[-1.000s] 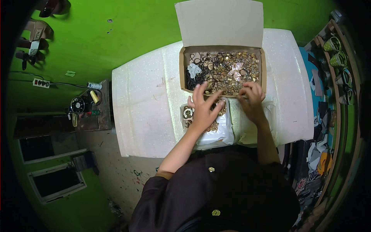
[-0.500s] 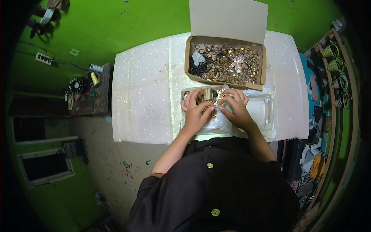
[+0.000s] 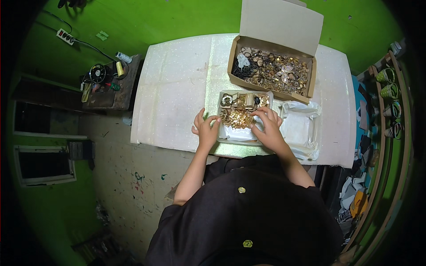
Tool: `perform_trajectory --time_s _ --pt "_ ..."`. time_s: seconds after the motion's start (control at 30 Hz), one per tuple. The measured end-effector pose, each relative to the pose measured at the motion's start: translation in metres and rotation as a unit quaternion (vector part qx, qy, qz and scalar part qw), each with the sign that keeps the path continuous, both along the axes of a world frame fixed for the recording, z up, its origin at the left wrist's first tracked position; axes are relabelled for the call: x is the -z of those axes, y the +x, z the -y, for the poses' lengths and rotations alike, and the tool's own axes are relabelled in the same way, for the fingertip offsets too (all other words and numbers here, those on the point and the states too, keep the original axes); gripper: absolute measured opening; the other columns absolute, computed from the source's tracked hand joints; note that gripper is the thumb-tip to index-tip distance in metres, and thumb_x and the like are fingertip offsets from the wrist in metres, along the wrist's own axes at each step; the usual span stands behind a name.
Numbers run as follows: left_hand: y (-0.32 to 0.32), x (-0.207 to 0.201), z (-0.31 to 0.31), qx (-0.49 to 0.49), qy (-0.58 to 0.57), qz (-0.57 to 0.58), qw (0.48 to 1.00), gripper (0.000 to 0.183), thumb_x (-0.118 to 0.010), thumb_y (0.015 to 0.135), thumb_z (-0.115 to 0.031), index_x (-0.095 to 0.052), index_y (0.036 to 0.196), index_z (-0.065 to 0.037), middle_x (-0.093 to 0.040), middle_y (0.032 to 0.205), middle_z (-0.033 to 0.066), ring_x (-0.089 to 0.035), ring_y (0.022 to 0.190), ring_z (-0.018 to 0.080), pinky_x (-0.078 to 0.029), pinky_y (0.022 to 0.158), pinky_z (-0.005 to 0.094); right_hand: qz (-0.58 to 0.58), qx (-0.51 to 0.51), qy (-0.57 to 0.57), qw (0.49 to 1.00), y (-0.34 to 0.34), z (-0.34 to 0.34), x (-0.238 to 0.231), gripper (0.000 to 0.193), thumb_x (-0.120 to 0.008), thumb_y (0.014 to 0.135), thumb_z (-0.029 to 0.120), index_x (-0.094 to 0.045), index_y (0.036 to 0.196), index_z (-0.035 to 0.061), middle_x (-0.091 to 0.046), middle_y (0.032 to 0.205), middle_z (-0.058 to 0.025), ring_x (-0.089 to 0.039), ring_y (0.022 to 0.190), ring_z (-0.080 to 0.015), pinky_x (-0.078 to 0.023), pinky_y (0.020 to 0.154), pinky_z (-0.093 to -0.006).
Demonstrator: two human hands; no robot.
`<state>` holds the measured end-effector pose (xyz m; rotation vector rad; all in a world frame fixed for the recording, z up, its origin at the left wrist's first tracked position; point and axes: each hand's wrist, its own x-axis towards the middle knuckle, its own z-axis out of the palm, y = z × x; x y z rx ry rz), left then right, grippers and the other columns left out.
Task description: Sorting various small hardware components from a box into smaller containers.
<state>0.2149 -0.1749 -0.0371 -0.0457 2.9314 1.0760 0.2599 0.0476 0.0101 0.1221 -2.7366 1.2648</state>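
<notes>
Head view: tray (image 3: 242,142), centre of frame, holds gold pieces (image 3: 240,119). Your left hand (image 3: 206,131), fingers apart, at tray's left; your right hand (image 3: 270,132), thumb and fingers apart, over right side. Likely sorting; next pick calls for light pinch.

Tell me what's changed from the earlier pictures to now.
The left hand moved left off the tray to its left edge, uncovering more gold pieces. The right hand drew back from the box to the tray's right side; whether it grips anything is unclear. The box stayed open.
</notes>
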Motion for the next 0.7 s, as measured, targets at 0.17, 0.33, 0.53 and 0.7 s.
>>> perform_trajectory --time_s 0.17,0.33,0.53,0.7 --pt "-0.016 0.011 -0.009 -0.038 0.004 -0.015 0.999 0.015 -0.066 0.081 -0.030 -0.070 0.086 -0.016 -0.033 0.142 0.0144 -0.021 0.133 0.0315 -0.006 0.098 0.0621 0.005 0.008 0.002 1.000 0.007 -0.005 -0.001 0.034 -0.064 0.078 0.022 -0.057 0.111 0.0146 -0.046 0.120 -0.0086 -0.036 0.119 -0.0263 -0.019 0.098 -0.0405" --pt "-0.024 0.006 -0.016 -0.054 -0.026 0.005 0.998 0.015 -0.066 0.079 -0.030 -0.070 0.084 -0.016 -0.032 0.142 0.0167 -0.019 0.134 0.0327 -0.005 0.097 0.0658 0.012 0.034 -0.003 0.999 0.011 -0.013 0.000 0.034 -0.064 0.078 0.020 -0.057 0.111 0.0142 -0.047 0.120 -0.0085 -0.037 0.118 -0.0264 -0.019 0.098 -0.0407" --pt "-0.023 -0.004 -0.014 -0.034 -0.104 -0.025 0.994 0.015 -0.065 0.077 -0.026 -0.067 0.088 -0.016 -0.030 0.141 0.0184 -0.018 0.134 0.0340 -0.006 0.095 0.0683 0.024 0.044 -0.015 0.999 0.011 -0.020 0.002 0.033 -0.064 0.078 0.019 -0.057 0.110 0.0132 -0.048 0.120 -0.0079 -0.037 0.119 -0.0256 -0.019 0.098 -0.0409" --pt "-0.023 -0.008 -0.013 -0.031 -0.112 -0.044 0.992 0.023 -0.065 0.075 -0.025 -0.063 0.097 -0.018 -0.029 0.141 0.0180 -0.017 0.134 0.0344 -0.007 0.096 0.0680 0.018 0.049 -0.017 0.999 0.008 -0.021 0.001 0.032 -0.063 0.078 0.018 -0.057 0.110 0.0131 -0.048 0.120 -0.0080 -0.038 0.118 -0.0256 -0.019 0.098 -0.0409"
